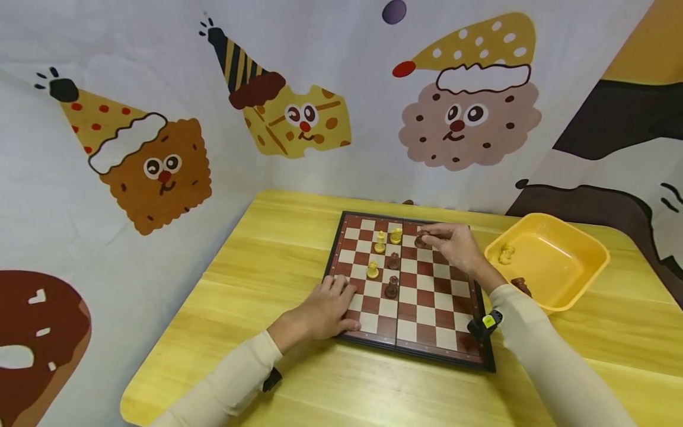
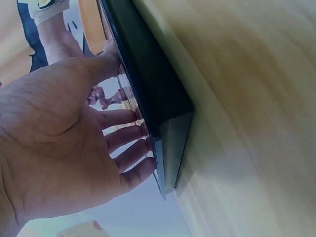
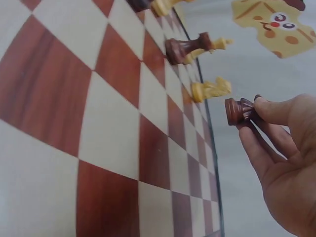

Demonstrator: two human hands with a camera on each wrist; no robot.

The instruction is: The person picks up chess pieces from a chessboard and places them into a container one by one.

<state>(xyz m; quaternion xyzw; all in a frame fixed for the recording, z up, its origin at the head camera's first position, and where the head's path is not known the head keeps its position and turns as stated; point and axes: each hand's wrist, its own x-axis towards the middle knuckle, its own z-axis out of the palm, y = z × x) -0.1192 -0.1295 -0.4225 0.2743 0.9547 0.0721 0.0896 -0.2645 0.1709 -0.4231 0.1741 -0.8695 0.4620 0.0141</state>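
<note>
A brown chess piece [image 1: 421, 240] is pinched between the thumb and fingers of my right hand [image 1: 453, 246], over the far right part of the chessboard [image 1: 421, 314]. In the right wrist view its round base [image 3: 233, 111] points to the board, and the fingertips partly hide its top. My left hand [image 1: 325, 308] rests on the board's near left edge, fingers spread on the squares. Between the hands stand a tall yellow piece [image 1: 379, 242], a yellow knight [image 1: 396, 236], another yellow piece [image 1: 372, 270] and two brown pieces, one farther [image 1: 393, 261], one nearer [image 1: 392, 287].
A yellow plastic tray [image 1: 578, 284] stands right of the board, holding yellow pieces [image 1: 506, 254] and a brown piece [image 1: 520, 286]. Board and tray are on a wood-grain table [image 1: 240, 284]. Behind hangs a white cloth [image 1: 368, 172] printed with cartoon snacks.
</note>
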